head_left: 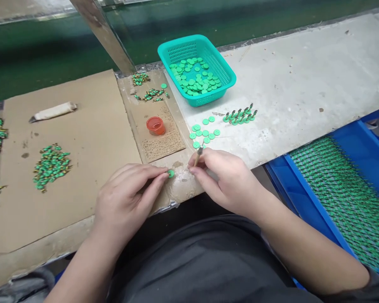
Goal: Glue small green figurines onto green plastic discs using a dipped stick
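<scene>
My left hand [129, 193] rests on the bench near its front edge, fingers pinched on a small green disc [171, 173]. My right hand [222, 179] is closed round a thin brush-like stick [198, 155] whose tip points up toward a loose group of green discs [204, 132] on the grey bench. A small orange cup [155, 125] sits on a brown cardboard pad just beyond my hands. A row of assembled green pieces with pins [240, 115] lies further right.
A teal basket [222, 69] of green discs stands at the back. A heap of green-and-brass parts [51, 165] lies on the cardboard sheet at left, with a wrapped tool [53, 112] behind it. A blue tray [371, 158] of finished parts sits low on the right.
</scene>
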Tool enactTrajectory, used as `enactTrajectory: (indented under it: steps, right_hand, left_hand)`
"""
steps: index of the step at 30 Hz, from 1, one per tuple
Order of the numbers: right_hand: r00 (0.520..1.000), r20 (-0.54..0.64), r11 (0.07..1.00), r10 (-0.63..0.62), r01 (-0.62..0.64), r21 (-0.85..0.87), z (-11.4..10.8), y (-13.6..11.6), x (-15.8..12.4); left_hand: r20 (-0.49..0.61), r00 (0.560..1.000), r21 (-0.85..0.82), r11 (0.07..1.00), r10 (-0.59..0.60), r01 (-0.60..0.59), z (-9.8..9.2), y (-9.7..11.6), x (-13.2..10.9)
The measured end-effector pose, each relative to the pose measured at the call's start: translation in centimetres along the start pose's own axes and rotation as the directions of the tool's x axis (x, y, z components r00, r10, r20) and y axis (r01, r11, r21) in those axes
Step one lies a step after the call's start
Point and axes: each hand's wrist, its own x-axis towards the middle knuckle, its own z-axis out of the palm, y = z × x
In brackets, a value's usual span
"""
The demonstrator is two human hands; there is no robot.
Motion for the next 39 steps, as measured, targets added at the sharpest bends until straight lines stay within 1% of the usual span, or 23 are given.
enactTrajectory:
  steps: [5, 7, 9, 12, 14, 17, 19, 24, 27, 32, 36, 39]
  right_hand:
    - [0.988, 0.149, 0.998, 0.030, -0.021, -0.062, -1.5, -0.1, 0.8]
    - [0.984, 0.173, 0.998, 0.037, -0.028, -0.054, -1.6, 0.2, 1.2]
    - [0.986, 0.163, 0.999, 0.040, -0.038, -0.012, -1.2, 0.5, 1.6]
    - [0.991, 0.128, 0.996, 0.035, -0.045, 0.073, -0.1, 0.9, 2.0]
    - [0.991, 0.130, 0.994, 0.027, -0.040, 0.099, 0.6, 0.9, 2.2]
    - [0.985, 0.172, 0.995, 0.024, -0.041, 0.093, 1.1, 0.8, 2.4]
    - [0.983, 0.183, 0.996, 0.021, -0.037, 0.081, 1.2, 0.8, 2.6]
    - [0.991, 0.130, 0.996, 0.036, -0.047, 0.079, 1.7, 0.5, 3.1]
    - [0.988, 0.145, 0.997, 0.048, -0.057, 0.057, 2.2, 0.3, 3.1]
    - [0.991, 0.133, 0.998, -0.011, 0.004, 0.056, 2.3, 0.4, 3.1]
    - [0.985, 0.170, 0.999, 0.030, -0.033, 0.013, 2.2, 0.3, 3.3]
    - [0.987, 0.161, 0.999, -0.013, 0.007, 0.038, 2.3, 0.3, 3.4]
  left_hand:
    - [-0.039, 0.999, -0.023, 1.000, 0.016, -0.017, 0.4, -0.1, 0.0]
    - [-0.041, 0.999, -0.044, 0.999, 0.012, -0.014, 0.5, 0.0, 0.1]
    - [-0.036, 0.999, -0.066, 0.998, -0.005, 0.002, 0.6, 0.1, 0.2]
    - [-0.030, 0.999, -0.092, 0.995, -0.036, 0.033, 0.6, 0.2, 0.3]
    - [-0.030, 0.998, -0.113, 0.992, -0.061, 0.057, 0.6, 0.2, 0.3]
    - [-0.033, 0.995, -0.137, 0.986, -0.097, 0.092, 0.6, 0.3, 0.2]
    - [-0.034, 0.995, -0.143, 0.985, -0.098, 0.093, 0.6, 0.4, 0.2]
    - [-0.049, 0.992, -0.104, 0.989, -0.113, 0.107, 0.8, 0.4, 0.0]
    - [-0.043, 0.994, -0.099, 0.991, -0.100, 0.095, 0.8, 0.3, 0.0]
    - [-0.043, 0.993, -0.107, 0.989, -0.110, 0.105, 0.8, 0.2, 0.1]
    - [-0.039, 0.993, -0.106, 0.989, -0.110, 0.105, 0.8, 0.4, 0.1]
    - [-0.043, 0.996, -0.117, 0.990, -0.081, 0.076, 0.8, 0.3, 0.1]
